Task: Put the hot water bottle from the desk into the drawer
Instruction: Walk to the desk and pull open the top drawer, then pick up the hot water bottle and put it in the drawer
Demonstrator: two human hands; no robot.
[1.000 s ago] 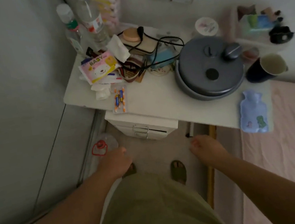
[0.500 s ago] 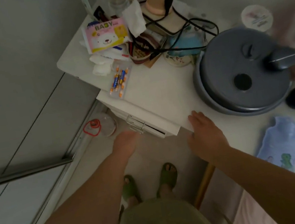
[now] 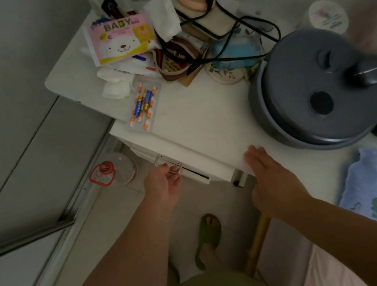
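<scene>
The light blue hot water bottle (image 3: 365, 184) with small cartoon prints lies flat at the desk's near right corner. The white drawer (image 3: 193, 166) sits under the white desk (image 3: 205, 116), slightly ajar with a dark gap showing. My left hand (image 3: 164, 185) curls its fingers around the drawer's metal handle (image 3: 169, 167). My right hand (image 3: 270, 179) rests flat, fingers together, on the desk's front edge, left of the bottle and apart from it.
A grey round pot (image 3: 320, 90) with a lid fills the desk's right side. Clutter at the back: a pink BABY wipes pack (image 3: 122, 39), batteries (image 3: 143, 103), cables, tissues. A clear lidded container (image 3: 118, 168) stands on the floor by the drawer. Pink bedding lies at the right.
I have leaned closer to the desk. My left hand moved up from below the drawer and closed on its handle. My right hand stays on the desk's front edge.
</scene>
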